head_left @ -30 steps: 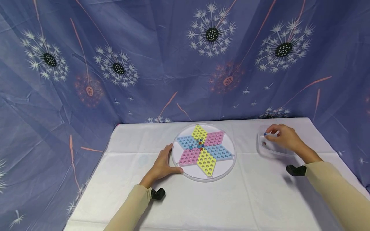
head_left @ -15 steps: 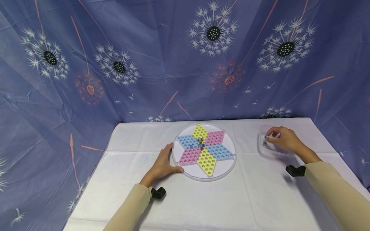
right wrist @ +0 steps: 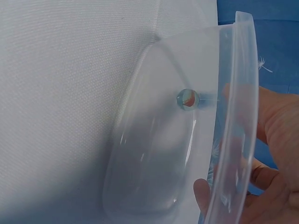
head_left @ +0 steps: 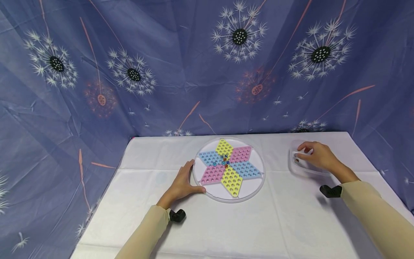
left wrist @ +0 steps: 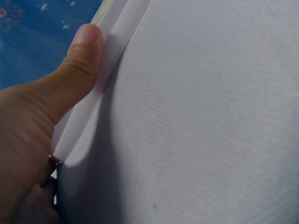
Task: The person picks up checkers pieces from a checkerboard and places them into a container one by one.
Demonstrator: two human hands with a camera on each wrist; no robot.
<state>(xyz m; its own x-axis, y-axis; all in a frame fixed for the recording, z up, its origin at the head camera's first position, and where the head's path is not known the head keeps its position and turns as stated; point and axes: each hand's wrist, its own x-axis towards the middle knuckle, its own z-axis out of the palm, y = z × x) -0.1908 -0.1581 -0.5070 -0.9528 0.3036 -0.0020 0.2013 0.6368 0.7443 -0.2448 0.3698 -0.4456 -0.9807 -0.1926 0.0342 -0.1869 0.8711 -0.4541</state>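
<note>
A round Chinese checkers board (head_left: 252,189) with a yellow, pink and blue star lies mid-table. Several glass marbles (head_left: 223,163) sit in the holes around its centre. My left hand (head_left: 181,185) spreads along the board's left rim, its thumb (left wrist: 86,56) resting against the edge. At the right, my right hand (head_left: 318,154) reaches over a clear plastic box (head_left: 292,171), thumb and forefinger apart with no marble visible between them. In the right wrist view, a clear marble with an orange swirl (right wrist: 188,99) lies in the box, and a fingertip (right wrist: 202,193) shows near the rim.
A white cloth (head_left: 245,230) covers the table. A blue curtain (head_left: 181,64) with dandelion prints hangs behind it and along the left side. Black wrist cameras (head_left: 330,191) sit below both cuffs.
A blue marble that was between my right fingertips no longer shows there; those fingers now stand apart over the box. My left hand has stayed at the board's rim.
</note>
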